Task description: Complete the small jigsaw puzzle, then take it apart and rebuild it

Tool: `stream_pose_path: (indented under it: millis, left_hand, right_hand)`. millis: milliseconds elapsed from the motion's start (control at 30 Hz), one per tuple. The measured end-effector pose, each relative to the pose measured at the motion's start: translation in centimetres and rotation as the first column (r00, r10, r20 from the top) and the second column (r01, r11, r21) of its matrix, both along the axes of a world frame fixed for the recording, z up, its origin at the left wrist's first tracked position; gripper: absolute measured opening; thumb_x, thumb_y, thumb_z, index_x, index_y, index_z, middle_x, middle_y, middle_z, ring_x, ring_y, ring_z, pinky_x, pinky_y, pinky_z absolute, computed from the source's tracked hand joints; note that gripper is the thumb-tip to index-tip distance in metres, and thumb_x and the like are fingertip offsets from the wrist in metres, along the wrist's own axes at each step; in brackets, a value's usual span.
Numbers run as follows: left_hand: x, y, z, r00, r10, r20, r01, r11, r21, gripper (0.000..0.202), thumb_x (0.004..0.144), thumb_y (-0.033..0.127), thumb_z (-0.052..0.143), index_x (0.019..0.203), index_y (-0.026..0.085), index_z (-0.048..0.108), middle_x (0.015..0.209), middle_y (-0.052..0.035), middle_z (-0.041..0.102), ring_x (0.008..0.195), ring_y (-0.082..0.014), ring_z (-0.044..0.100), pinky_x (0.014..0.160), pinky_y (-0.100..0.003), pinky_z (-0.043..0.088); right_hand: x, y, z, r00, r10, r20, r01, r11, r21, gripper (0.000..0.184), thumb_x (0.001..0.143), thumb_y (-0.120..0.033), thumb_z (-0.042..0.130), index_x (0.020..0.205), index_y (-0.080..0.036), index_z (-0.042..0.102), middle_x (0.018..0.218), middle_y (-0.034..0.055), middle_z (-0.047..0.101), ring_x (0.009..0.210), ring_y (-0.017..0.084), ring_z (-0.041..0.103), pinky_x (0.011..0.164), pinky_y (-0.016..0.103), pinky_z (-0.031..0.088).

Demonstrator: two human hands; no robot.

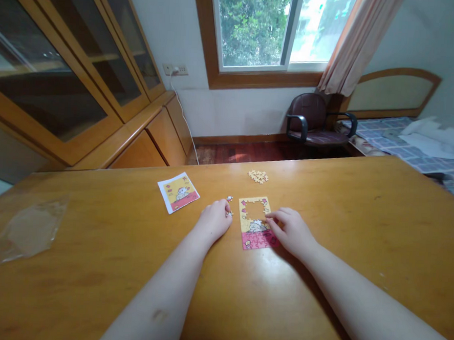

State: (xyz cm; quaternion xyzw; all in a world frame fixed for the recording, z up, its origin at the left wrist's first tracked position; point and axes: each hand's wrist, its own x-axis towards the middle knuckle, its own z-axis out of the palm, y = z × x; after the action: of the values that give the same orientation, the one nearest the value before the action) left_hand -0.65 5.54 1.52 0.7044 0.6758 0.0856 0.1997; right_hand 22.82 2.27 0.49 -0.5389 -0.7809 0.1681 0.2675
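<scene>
Puzzle (255, 222) sits mid-bench (324, 207), part-built. Right hand (290, 231) fingertips rest on its right edge, grip loose. Left hand (214, 219) curled beside loose pieces (229, 206); whether it's holding one, can't tell.

The wooden worktop (362, 224) carries a part-built puzzle (255, 223) mid-surface, a picture card (178, 191), loose pieces (258, 176) toward the far edge, and a plastic bag (27, 229) near the left edge.

Home bedroom, lived-in. Bed (424, 146) with checked cover and wooden headboard (393, 93) at right of frame. Glass-door wooden cabinets (64, 67) fill upper left. Window (274, 26) with pink curtain (353, 44) top centre, dark armchair (314, 121) under it. Wooden counter (362, 224) across the foreground, red wood floor (243, 151) behind.
</scene>
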Motion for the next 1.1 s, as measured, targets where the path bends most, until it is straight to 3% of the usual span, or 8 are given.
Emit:
stream_pose_path:
  millis: [200,333,433,600,800,967,1100]
  left_hand:
    - [0.2,0.1,-0.6,0.957,-0.072,0.28,0.047,0.994,0.096,0.011,0.076,0.011,0.051,0.082,0.019,0.058,0.085,-0.0034,0.064,0.078,-0.0155,0.06,0.072,-0.027,0.048]
    - [0.7,-0.2,-0.6,0.874,-0.187,0.448,0.184,0.982,0.051,0.016,0.077,0.014,0.052,0.088,0.018,0.062,0.084,-0.0017,0.063,0.076,-0.0139,0.06,0.071,-0.026,0.05]
    - [1.2,-0.6,-0.3,0.834,-0.253,0.49,0.287,0.958,0.006,0.017,0.075,0.014,0.053,0.088,0.018,0.063,0.082,-0.0014,0.064,0.075,-0.0138,0.06,0.071,-0.026,0.051]
    - [1.7,-1.2,-0.2,0.835,-0.37,0.408,0.385,0.922,0.046,0.017,0.076,0.013,0.053,0.087,0.019,0.064,0.083,-0.0007,0.065,0.076,-0.0135,0.06,0.07,-0.025,0.049]
    - [1.4,-1.1,-0.1,0.89,-0.402,0.216,0.366,0.911,0.188,0.015,0.081,0.021,0.053,0.093,0.021,0.063,0.094,-0.0025,0.066,0.085,-0.0163,0.06,0.076,-0.027,0.047]
    - [1.3,-1.4,0.4,0.865,-0.496,0.077,0.477,0.86,0.182,0.007,0.078,0.023,0.057,0.082,0.022,0.063,0.083,-0.0011,0.065,0.078,-0.0163,0.06,0.071,-0.026,0.045]
    - [1.6,-1.6,0.6,0.869,-0.495,0.022,0.485,0.859,0.163,0.009,0.077,0.025,0.059,0.084,0.023,0.064,0.085,-0.0012,0.066,0.078,-0.0172,0.06,0.069,-0.027,0.044]
  right_hand:
    - [-0.2,0.1,0.1,1.0,-0.007,0.01,0.007,1.0,-0.013,0.02,0.089,-0.029,0.052,0.085,-0.02,0.07,0.08,0.0046,0.068,0.08,0.019,0.061,0.078,0.034,0.044]
    - [-0.2,0.1,0.0,1.0,-0.001,0.017,0.001,1.0,-0.009,0.021,0.089,-0.029,0.052,0.084,-0.02,0.07,0.08,0.0047,0.068,0.079,0.019,0.061,0.077,0.033,0.044]
    - [-0.2,0.2,0.0,1.0,0.007,0.029,-0.006,1.0,-0.015,0.021,0.089,-0.029,0.052,0.083,-0.021,0.07,0.08,0.0046,0.068,0.078,0.019,0.06,0.076,0.033,0.043]
    - [-0.2,0.2,0.0,0.999,0.018,0.039,-0.017,0.999,-0.031,0.021,0.089,-0.029,0.052,0.082,-0.021,0.07,0.079,0.0044,0.068,0.077,0.019,0.06,0.075,0.032,0.043]
    - [-0.3,0.0,0.2,0.996,0.064,0.062,-0.061,0.997,-0.05,0.02,0.089,-0.028,0.054,0.083,-0.021,0.072,0.078,0.0045,0.068,0.077,0.019,0.059,0.076,0.033,0.041]
    - [-0.5,-0.4,0.3,0.977,0.177,0.12,-0.177,0.984,-0.014,0.019,0.088,-0.03,0.056,0.084,-0.021,0.072,0.078,0.0051,0.066,0.079,0.02,0.057,0.077,0.035,0.04]
    - [-0.6,-0.4,0.2,0.978,0.148,0.148,-0.146,0.989,-0.025,0.017,0.087,-0.032,0.058,0.089,-0.021,0.072,0.081,0.0052,0.066,0.083,0.02,0.057,0.08,0.035,0.04]
